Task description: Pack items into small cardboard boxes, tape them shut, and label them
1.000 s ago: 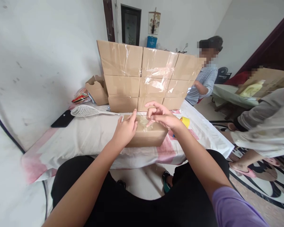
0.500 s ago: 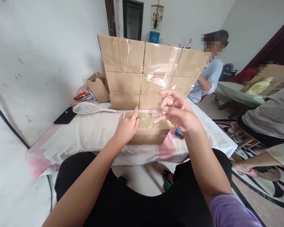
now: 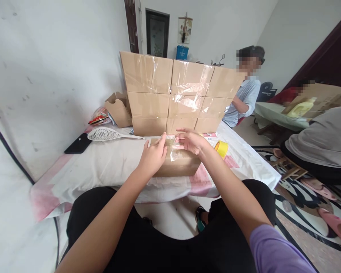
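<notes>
A small cardboard box lies on the cloth-covered table in front of me. My left hand rests on the left part of its top, fingers stretched out. Over the right part of the top, my right hand has its fingers bent together around a strip of clear tape. The strip hangs down over the box top between my two hands. A yellow tape roll stands to the right, beyond my right forearm.
Behind the box rises a stack of taped cartons. To the left lie a white slotted strainer, a black phone and an open carton. A person sits behind the stack; another sits at right.
My right hand has come down and left with the tape strip, closer to the box top and my left hand. My left hand stays on the box. The yellow roll has come into view.
</notes>
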`<state>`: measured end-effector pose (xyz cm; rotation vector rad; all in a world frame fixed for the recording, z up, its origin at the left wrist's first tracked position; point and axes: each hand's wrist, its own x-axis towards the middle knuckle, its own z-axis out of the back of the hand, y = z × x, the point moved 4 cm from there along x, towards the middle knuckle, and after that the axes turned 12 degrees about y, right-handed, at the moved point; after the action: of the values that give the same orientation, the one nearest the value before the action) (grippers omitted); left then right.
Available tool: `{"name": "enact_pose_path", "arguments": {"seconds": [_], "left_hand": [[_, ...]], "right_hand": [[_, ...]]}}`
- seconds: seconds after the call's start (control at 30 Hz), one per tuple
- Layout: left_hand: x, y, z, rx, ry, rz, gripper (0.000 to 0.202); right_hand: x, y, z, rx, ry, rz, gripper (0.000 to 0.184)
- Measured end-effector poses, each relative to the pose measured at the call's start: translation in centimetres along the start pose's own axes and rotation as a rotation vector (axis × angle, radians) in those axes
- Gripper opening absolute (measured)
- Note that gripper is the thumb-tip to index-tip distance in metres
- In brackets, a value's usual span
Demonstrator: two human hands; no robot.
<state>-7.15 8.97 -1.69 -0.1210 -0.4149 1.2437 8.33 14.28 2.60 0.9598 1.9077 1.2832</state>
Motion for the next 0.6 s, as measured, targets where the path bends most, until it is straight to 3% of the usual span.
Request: {"name": "enact_pose_path", "arguments": {"seconds": [0.27,0.43,0.6], "left_hand": [[0.1,0.0,0.0,-0.009,-0.003,-0.001,0.059],[0.0,-0.1,0.1,-0.008,0.003,0.004,0.058],[0.1,0.0,0.0,-0.008,-0.005,-0.006,0.058]], "right_hand": [[1.1,-0.3,1.4,0.056,-0.092,-0.014,0.041],[0.9,-0.3,1.5,-0.007,-0.072,-0.022,0.043],[0.9,-0.3,1.5,0.005,-0.046,0.066,0.045]]}}
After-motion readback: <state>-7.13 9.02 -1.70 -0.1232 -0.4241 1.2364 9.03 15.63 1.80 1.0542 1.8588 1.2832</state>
